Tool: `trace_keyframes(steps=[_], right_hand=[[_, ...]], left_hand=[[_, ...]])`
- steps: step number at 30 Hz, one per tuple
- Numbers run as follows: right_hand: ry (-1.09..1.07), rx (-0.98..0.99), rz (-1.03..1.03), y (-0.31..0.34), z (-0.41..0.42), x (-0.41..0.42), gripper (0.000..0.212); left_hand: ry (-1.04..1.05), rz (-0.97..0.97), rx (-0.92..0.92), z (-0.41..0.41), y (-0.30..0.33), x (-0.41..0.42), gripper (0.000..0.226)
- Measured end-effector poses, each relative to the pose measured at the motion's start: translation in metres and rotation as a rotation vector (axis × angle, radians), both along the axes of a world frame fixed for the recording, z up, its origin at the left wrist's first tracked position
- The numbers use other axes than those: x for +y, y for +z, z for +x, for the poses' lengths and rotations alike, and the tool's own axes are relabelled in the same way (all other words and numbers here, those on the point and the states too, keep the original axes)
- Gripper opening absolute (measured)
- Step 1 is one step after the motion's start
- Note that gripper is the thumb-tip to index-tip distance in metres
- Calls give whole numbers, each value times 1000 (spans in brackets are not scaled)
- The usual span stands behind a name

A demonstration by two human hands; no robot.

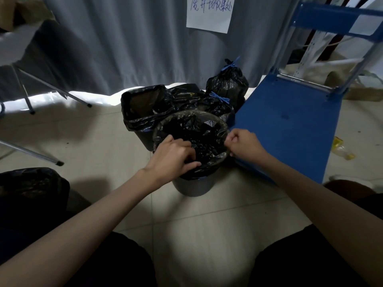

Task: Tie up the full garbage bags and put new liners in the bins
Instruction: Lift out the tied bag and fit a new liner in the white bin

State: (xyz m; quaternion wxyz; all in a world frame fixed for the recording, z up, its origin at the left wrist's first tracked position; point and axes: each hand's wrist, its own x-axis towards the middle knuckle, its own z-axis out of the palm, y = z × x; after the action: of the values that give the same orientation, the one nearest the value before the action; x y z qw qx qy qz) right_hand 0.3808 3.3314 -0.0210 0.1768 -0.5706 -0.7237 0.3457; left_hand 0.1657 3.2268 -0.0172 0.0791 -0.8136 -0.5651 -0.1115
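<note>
A round grey bin point(193, 187) stands on the floor in front of me with a black liner point(199, 129) folded over its rim. My left hand point(172, 158) grips the liner at the near-left rim. My right hand point(244, 143) pinches the liner's edge at the right rim. Behind it stands a second bin point(143, 137) lined with a black bag point(136, 106). Two tied black garbage bags with blue drawstrings sit further back: one point(228, 81) against the curtain, another point(217, 104) in front of it.
A blue platform cart point(290, 125) stands right of the bins, touching them. A grey curtain point(116, 44) with a paper sign point(209, 13) hangs behind. Folding table legs point(31, 156) stand at left. Another black bag point(33, 189) lies near my left knee. Yellow litter point(342, 150) lies at right.
</note>
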Motion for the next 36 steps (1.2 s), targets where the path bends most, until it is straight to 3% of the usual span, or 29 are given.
trace_keyframes(steps=[4,7,10,16,22,27,30,33,36], right_hand=[[-386,363,-316,-21,4,-9,6],[-407,554,-523,-41,6,-10,30],[-407,634,-574,-51,6,-5,42],[-359,625,-646,-64,6,2,26],[-447,635,-582,-65,1,7,30],[-289,345,-602,-69,-5,-3,17],[-230,343,-765,-73,-11,-14,9],[-331,476,-673,-64,-16,-3,25],[-375,577,-612,-55,-24,8,11]], left_hand=[[49,-176,-10,27,-4,23,37],[68,-206,-22,47,-8,37,39],[87,-225,-57,60,-9,45,37],[133,-258,-151,65,-14,49,27],[156,-294,-226,59,-16,49,20],[189,-413,-250,44,-11,48,17],[180,-537,-154,31,0,46,19],[183,-703,43,13,11,45,22],[222,-817,101,-2,14,45,36]])
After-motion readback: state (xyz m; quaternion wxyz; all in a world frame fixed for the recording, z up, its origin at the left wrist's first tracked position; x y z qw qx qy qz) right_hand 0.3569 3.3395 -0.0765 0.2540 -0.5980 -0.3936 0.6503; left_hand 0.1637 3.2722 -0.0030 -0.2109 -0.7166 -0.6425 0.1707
